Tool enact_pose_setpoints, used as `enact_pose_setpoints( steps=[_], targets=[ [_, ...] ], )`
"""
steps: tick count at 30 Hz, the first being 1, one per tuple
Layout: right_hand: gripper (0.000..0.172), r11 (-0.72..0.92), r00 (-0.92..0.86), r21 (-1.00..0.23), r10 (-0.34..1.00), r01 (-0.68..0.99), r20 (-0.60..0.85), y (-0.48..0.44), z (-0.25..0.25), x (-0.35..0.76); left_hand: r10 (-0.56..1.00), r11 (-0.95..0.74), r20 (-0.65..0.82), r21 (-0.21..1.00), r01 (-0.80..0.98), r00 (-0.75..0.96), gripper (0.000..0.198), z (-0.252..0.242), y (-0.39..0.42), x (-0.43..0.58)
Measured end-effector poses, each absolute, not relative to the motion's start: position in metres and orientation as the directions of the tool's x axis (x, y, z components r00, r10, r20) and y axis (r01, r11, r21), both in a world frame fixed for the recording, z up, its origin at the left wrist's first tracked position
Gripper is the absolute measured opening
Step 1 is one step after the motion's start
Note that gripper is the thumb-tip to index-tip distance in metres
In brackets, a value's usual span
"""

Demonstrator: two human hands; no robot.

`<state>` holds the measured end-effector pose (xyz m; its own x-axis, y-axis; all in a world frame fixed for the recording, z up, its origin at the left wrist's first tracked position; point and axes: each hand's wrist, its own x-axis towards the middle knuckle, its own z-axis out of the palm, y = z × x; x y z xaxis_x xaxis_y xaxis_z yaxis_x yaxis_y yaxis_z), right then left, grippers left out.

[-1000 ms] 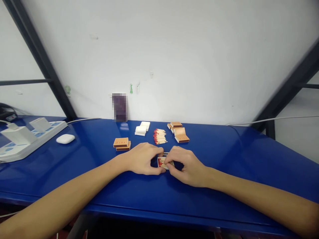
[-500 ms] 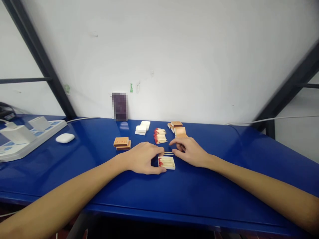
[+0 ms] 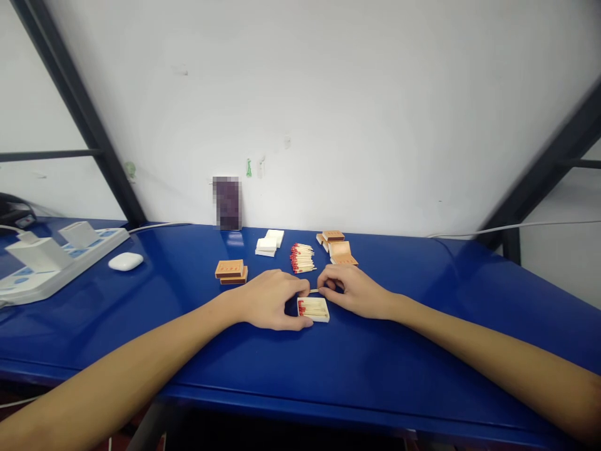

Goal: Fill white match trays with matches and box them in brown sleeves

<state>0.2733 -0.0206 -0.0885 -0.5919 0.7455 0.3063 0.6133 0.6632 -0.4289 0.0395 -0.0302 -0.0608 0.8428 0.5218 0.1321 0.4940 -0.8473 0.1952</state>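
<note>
My left hand [image 3: 270,300] curls around the left end of a white matchbox tray [image 3: 325,320], thumb at its near side and forefinger at its far side. Red-headed matches [image 3: 313,307] lie in the tray, heads to the left. Just beyond the tray, my right hand [image 3: 352,289] has thumb and forefinger pinched on a matchstick [image 3: 314,290]; its left end is hidden behind my left fingers. Farther back a pile of loose matches [image 3: 303,258] lies on the blue table, heads to the left.
Two orange matchboxes [image 3: 230,269] are stacked at left. White trays [image 3: 269,243] and more orange matchbox sleeves [image 3: 339,244] stand behind. A power strip [image 3: 51,269] with plugs and a white case [image 3: 126,262] are far left. A pixelated dark rectangle [image 3: 228,203] leans on the wall.
My right hand has moved slightly left, and its thumb and forefinger have closed on a matchstick behind the tray. My left hand stays at the tray.
</note>
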Motion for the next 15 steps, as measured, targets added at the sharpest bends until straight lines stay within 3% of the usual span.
enact_pose_setpoints(
  steps=[5, 15],
  targets=[
    [0.011, 0.529, -0.533, -0.508, 0.832, 0.680, 0.153, -0.022, -0.080, 0.270, 0.526, -0.845, 0.126, 0.186, 0.501, 0.841, 0.037, -0.062, -0.030, 0.039],
    [0.003, 0.562, -0.632, -0.486, 0.774, 0.669, 0.024, -0.022, -0.063, 0.276, 0.528, -0.843, 0.117, 0.195, 0.502, 0.841, 0.037, -0.061, -0.031, 0.039]
  ],
)
